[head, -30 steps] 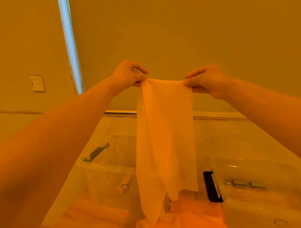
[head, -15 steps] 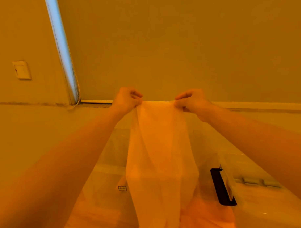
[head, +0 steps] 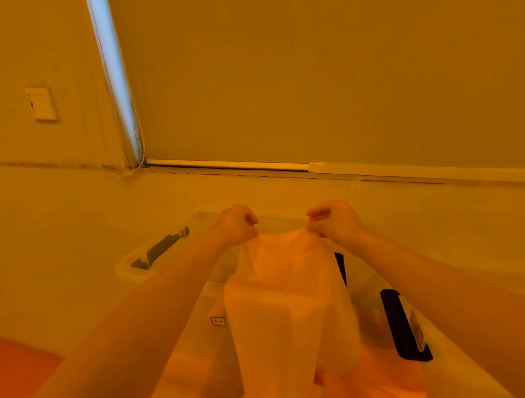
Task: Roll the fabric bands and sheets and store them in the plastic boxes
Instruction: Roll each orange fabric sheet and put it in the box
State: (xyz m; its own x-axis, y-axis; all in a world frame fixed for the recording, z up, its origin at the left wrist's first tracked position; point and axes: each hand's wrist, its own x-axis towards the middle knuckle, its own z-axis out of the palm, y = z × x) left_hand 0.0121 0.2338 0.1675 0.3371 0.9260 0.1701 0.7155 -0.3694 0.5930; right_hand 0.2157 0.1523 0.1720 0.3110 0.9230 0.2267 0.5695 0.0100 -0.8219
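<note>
A thin whitish fabric sheet hangs down in front of me, held by its two top corners. My left hand pinches the left corner and my right hand pinches the right corner, about a hand's width apart. The sheet drapes over the near wall of a clear plastic box with a dark handle clip on its left end. A second clear plastic box with a black clip stands to the right. The sheet's lower end is out of frame.
More fabric lies bunched below the sheet at the bottom of the frame. The boxes stand on a pale surface that meets a wall behind. A window blind edge and a wall switch are at upper left.
Both hands have come down and slightly closer together, lowering the sheet from wall height to just above the left box. The sheet now sags and folds onto the box's near wall.
</note>
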